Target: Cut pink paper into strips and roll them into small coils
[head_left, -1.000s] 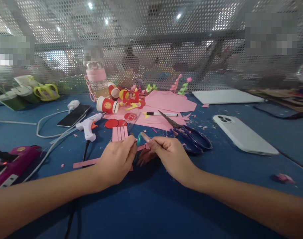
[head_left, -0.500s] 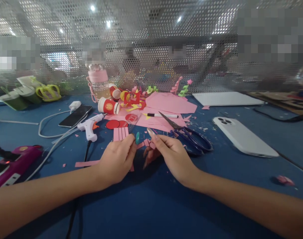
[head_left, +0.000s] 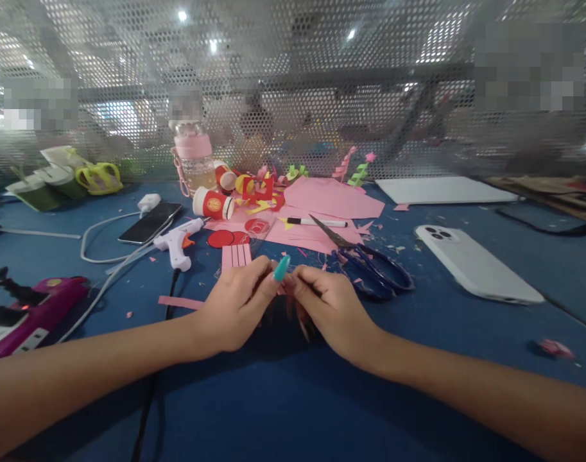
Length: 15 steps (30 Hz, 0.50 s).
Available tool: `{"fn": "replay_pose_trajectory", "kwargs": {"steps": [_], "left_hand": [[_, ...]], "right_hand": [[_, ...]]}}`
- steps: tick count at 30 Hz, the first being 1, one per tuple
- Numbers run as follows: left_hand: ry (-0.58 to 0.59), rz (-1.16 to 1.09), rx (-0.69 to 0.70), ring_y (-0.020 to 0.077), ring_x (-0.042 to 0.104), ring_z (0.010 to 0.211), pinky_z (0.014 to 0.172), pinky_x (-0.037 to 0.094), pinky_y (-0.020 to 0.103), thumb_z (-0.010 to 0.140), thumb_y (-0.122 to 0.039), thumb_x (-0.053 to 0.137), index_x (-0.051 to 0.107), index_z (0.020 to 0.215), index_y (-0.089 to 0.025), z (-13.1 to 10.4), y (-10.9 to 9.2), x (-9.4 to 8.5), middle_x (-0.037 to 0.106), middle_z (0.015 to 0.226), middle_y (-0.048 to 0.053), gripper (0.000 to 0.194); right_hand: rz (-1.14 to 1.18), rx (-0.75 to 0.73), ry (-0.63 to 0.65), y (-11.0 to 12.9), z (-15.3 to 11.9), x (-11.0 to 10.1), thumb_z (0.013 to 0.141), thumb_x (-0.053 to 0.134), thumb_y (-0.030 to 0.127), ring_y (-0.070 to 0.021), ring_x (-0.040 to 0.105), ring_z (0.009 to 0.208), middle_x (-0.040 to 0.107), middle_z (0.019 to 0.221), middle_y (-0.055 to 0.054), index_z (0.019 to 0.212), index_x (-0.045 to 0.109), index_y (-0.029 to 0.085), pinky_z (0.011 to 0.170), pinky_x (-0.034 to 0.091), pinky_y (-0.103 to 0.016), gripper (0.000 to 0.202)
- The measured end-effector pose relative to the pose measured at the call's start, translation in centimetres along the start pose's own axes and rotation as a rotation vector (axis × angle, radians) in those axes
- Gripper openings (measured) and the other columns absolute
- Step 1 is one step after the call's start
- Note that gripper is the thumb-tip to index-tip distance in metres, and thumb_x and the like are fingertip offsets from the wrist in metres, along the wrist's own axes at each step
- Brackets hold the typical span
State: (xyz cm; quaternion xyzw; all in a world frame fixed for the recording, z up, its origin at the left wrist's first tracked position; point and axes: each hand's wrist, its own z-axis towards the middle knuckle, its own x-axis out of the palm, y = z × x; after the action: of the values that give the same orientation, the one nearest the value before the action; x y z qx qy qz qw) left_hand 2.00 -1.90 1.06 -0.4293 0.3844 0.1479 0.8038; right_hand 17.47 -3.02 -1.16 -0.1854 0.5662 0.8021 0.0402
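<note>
My left hand (head_left: 239,305) and my right hand (head_left: 341,314) meet at the middle, low over the blue table, fingertips pinched close together. Between them sits a pink paper strip (head_left: 283,290), mostly hidden by the fingers; both hands grip it. A long teal nail shows on the left thumb. Just beyond my left hand lies a pink paper piece with dark lines (head_left: 236,255). Another pink strip (head_left: 181,301) pokes out beside my left wrist. Dark blue-handled scissors (head_left: 372,269) lie beyond my right hand, blades pointing up-left. A marker (head_left: 316,222) rests on pink paper sheets (head_left: 334,197).
On the left are a white glue gun (head_left: 178,247), a black phone (head_left: 151,222), cables and a purple power strip (head_left: 42,311). Red paper cups (head_left: 213,203) and a bottle (head_left: 195,160) stand behind. A white phone (head_left: 478,263) lies right; a perforated metal screen (head_left: 293,83) rises at the back.
My hands have come together, closing the gap in which the folded pink strip showed. The left thumb has turned upward. The view has shifted slightly.
</note>
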Motion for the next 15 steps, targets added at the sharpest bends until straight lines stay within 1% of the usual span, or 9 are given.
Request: {"fn": "replay_pose_trajectory", "kwargs": {"steps": [4,6,8,11,15], "left_hand": [[0.040,-0.135,-0.052,0.0075,0.037,0.046,0.043,0.029,0.020,0.089,-0.033,0.035,0.040,0.066,-0.018,-0.03,0.04,0.22,0.039,0.052,-0.006,0.028],[0.021,-0.148,-0.044,0.0071,0.035,0.046,0.043,0.029,0.020,0.089,-0.031,0.034,0.039,0.066,-0.018,-0.07,0.12,0.36,0.038,0.053,-0.006,0.027],[-0.028,-0.118,-0.039,0.0072,0.034,0.046,0.044,0.029,0.020,0.089,-0.029,0.034,0.038,0.064,-0.018,-0.10,0.15,0.48,0.037,0.053,-0.006,0.027],[-0.080,-0.074,-0.060,0.0077,0.034,0.047,0.045,0.028,0.021,0.088,-0.027,0.033,0.036,0.063,-0.019,-0.15,0.07,0.56,0.037,0.053,-0.006,0.026],[-0.073,-0.104,-0.099,0.0081,0.035,0.047,0.045,0.029,0.022,0.088,-0.028,0.032,0.037,0.065,-0.019,-0.27,-0.04,0.46,0.038,0.053,-0.006,0.026]], "right_hand": [[0.087,0.019,0.024,-0.05,0.10,0.10,0.088,0.038,0.051,-0.0091,0.045,0.038,0.045,0.046,0.005,0.061,0.044,0.020,0.036,0.036,-0.020,0.041],[0.125,0.041,0.016,-0.02,0.04,0.19,0.089,0.037,0.050,-0.0093,0.046,0.039,0.045,0.047,0.004,0.063,0.044,0.020,0.036,0.037,-0.020,0.040],[0.142,0.045,0.002,0.08,-0.13,0.26,0.090,0.036,0.047,-0.0092,0.046,0.040,0.044,0.047,0.005,0.063,0.042,0.020,0.037,0.038,-0.020,0.039],[0.124,-0.017,0.017,0.35,-0.45,0.21,0.091,0.035,0.043,-0.0098,0.048,0.043,0.045,0.050,0.004,0.064,0.041,0.021,0.042,0.041,-0.021,0.035],[-0.008,-0.118,0.055,0.53,-0.70,0.05,0.092,0.035,0.035,-0.0106,0.048,0.046,0.047,0.053,0.003,0.067,0.041,0.021,0.046,0.039,-0.023,0.029]]}}
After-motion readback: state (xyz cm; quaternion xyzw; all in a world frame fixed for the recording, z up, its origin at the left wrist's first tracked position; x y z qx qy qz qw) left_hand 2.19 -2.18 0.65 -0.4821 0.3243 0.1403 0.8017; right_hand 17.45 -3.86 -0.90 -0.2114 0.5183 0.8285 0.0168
